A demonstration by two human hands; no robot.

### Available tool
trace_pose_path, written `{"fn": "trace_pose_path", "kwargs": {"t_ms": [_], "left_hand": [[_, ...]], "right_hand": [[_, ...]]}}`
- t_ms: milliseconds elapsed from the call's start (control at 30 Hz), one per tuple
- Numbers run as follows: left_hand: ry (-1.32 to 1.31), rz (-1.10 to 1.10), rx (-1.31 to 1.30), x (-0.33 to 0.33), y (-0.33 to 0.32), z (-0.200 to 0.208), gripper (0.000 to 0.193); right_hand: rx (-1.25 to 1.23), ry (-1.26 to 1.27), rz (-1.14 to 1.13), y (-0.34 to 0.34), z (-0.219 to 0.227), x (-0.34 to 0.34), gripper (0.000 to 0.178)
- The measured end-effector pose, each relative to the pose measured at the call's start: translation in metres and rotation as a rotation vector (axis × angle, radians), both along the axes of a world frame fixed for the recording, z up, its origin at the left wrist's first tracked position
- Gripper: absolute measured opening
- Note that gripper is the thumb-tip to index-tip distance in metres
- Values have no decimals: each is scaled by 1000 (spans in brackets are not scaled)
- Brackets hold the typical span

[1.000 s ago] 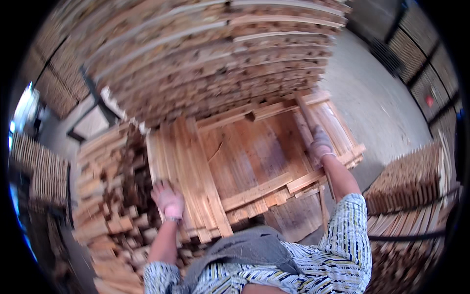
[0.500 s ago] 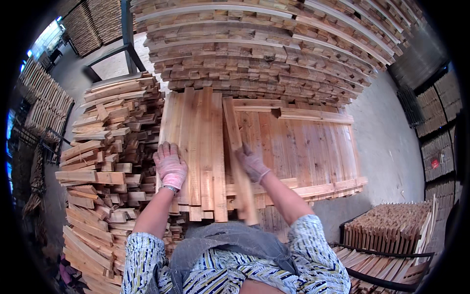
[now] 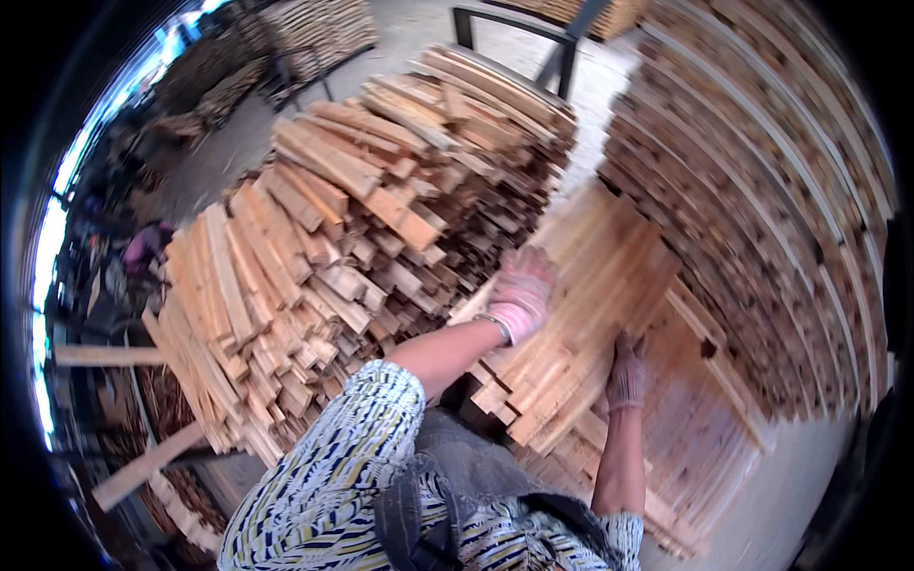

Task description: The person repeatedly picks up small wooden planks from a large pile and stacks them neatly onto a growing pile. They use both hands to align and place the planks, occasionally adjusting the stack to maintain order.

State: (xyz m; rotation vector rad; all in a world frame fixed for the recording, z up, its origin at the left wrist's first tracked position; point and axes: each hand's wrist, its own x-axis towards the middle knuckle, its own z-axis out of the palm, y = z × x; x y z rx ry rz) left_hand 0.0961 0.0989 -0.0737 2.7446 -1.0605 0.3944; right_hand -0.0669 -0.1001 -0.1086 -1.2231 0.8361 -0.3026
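Observation:
A row of narrow wooden boards (image 3: 595, 276) lies side by side on a wider panel of planks (image 3: 700, 419). My left hand (image 3: 524, 293), in a pinkish work glove, rests flat on the row's left side with its fingers stretched out. At the row's right edge is my right hand (image 3: 625, 373), also gloved, its fingers pointing away from me and apart, touching the side of the outermost board. Neither hand is wrapped round a board. The boards' near ends are uneven. Motion blurs the far part of the row.
A large heap of loose wood strips (image 3: 333, 238) rises close on my left. A tall stack of layered lumber (image 3: 752, 200) stands beyond the panel to the right. Behind the heap is a dark metal frame (image 3: 562, 57). A person (image 3: 148, 249) is far off at the left.
My view has swung left, bringing more of the heap in. The loose board my right hand was moving now lies against the row, and that hand is at the row's edge.

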Motion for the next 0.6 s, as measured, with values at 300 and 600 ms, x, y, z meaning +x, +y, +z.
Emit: {"fn": "trace_pose_path", "kwargs": {"t_ms": [300, 600], "left_hand": [[104, -6, -85, -6, 4, 7, 52], [895, 61, -1114, -16, 96, 8, 27]], "right_hand": [[-872, 515, 160, -6, -8, 6, 82], [-564, -34, 527, 59, 86, 79, 61]]}}
